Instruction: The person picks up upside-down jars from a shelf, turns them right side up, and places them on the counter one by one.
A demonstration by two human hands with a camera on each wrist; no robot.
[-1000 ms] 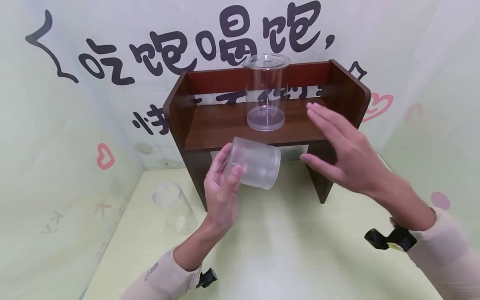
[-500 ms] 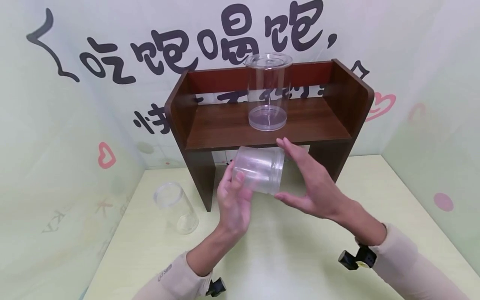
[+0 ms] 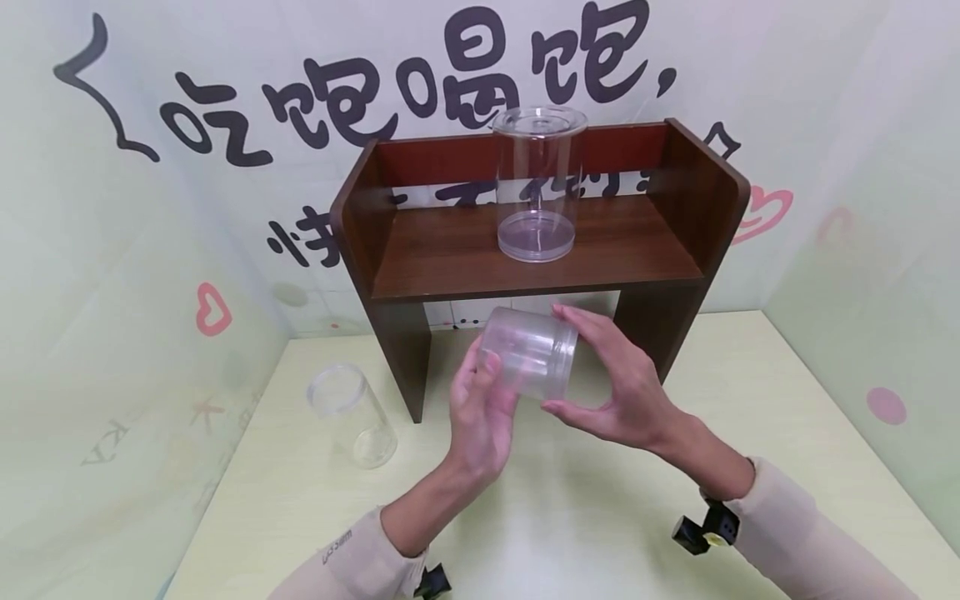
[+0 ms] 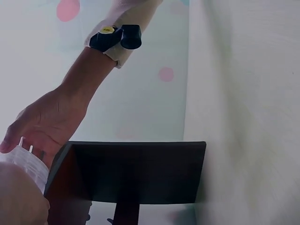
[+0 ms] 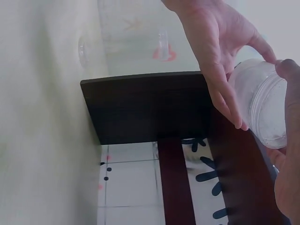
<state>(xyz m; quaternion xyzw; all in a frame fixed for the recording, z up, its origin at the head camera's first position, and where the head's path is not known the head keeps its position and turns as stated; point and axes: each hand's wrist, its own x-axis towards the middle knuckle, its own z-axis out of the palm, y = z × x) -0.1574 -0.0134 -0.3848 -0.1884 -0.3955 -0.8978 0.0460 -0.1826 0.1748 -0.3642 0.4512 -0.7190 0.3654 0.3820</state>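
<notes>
A clear plastic jar (image 3: 528,337) with a ridged neck is held tilted sideways in front of the shelf, its neck end toward the right. My left hand (image 3: 480,421) grips the base end, thumb on the near side. At the neck, my right hand (image 3: 630,387) has its fingertips on the upper edge and its thumb on the lower edge, with the palm apart from the jar. The right wrist view shows the round end of the jar (image 5: 255,101) between both hands. In the left wrist view, the right hand (image 4: 49,117) reaches round the ridged neck.
A dark brown wooden shelf (image 3: 450,250) stands at the back of the pale table (image 3: 285,517). On its board is a tall clear jar (image 3: 536,187), upright. Another clear jar (image 3: 352,417) stands on the table left of the shelf.
My right hand has come in from the right and taken hold of the jar's neck end. My left hand has moved the jar slightly right and down.
</notes>
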